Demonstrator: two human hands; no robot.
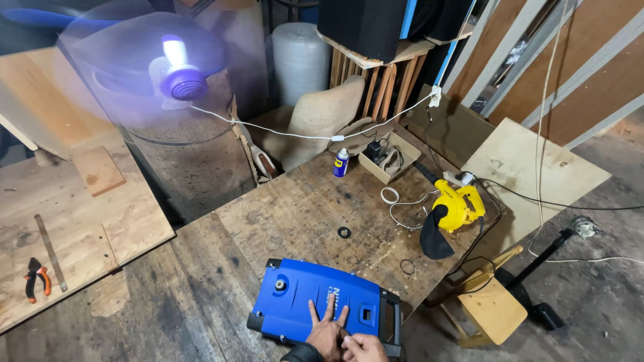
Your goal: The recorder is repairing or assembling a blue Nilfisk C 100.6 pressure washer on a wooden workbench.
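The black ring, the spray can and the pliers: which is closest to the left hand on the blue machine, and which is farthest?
Measured from the left hand resting on the blue machine:
1. Black ring, on the wooden table just beyond the machine.
2. Spray can, standing upright further back on the table.
3. Pliers, with orange handles, far off on the left board.

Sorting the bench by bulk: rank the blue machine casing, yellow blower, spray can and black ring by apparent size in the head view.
1. blue machine casing, though nearest the camera
2. yellow blower
3. spray can
4. black ring
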